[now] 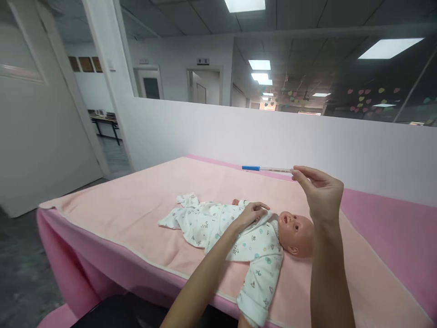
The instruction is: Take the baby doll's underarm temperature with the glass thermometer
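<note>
A baby doll (296, 234) lies on its back on the pink-covered table, head to the right, in a white printed outfit (211, 221). My left hand (251, 214) rests on the doll's chest near the neckline, its fingers stretched over the fabric. Part of the garment's front edge is folded by that hand. Raised above the doll's head, my right hand (319, 189) pinches one end of a slim thermometer (273, 170) between thumb and fingers. The thermometer is held level, its blue end pointing left. One printed sleeve (261, 282) hangs toward the table's near edge.
A peach sheet (136, 200) lies over a pink cloth (392, 232) that drapes down the table's near left side. Behind the table runs a low white wall (273, 136) with glass above. A white door (44, 127) stands at the left.
</note>
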The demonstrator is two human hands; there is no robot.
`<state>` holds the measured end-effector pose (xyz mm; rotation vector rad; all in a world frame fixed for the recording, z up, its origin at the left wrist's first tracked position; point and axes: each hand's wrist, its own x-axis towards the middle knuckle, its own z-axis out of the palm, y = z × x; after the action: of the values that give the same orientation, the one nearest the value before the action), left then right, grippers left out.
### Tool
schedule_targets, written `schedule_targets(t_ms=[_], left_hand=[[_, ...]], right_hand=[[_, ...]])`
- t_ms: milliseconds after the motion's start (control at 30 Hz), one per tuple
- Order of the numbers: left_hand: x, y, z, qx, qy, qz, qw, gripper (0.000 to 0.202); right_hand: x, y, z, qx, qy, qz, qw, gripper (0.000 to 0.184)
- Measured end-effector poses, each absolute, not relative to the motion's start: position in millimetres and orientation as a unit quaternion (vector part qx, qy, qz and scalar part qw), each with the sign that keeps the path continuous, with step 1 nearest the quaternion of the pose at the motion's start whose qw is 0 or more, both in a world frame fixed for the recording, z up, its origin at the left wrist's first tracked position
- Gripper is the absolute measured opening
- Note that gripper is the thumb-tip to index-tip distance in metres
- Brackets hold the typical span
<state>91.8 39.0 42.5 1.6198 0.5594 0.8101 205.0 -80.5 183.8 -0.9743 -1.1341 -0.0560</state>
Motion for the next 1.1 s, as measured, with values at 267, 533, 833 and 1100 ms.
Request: schedule_targets(t_ms=[267,533,833,1100], left_hand=[[90.1,37.6,42.7,0.771,0.197,0.263,0.546,0.023],[85.8,33.1,46.4,0.834,0.195,0.232,0.462,0.024],[87.2,32.0,47.5,0.825,0.183,0.242,0.477,0.018],[85.4,28.4,47.4,0.788,0.189,0.274,0.519,0.015]], right_hand=[[208.1,-61.5,174.8,-0.374,-0.516,0.071,0.768,0.017],[206.3,-61.9,175.2,-0.363,-0.519,0.069,0.771,0.02],[207.3,-76.1,178.2,-0.36,-0.536,0.002,0.764,0.019],[201.4,-106.1,183.0,-0.365,-0.542,-0.053,0.755,0.017]])
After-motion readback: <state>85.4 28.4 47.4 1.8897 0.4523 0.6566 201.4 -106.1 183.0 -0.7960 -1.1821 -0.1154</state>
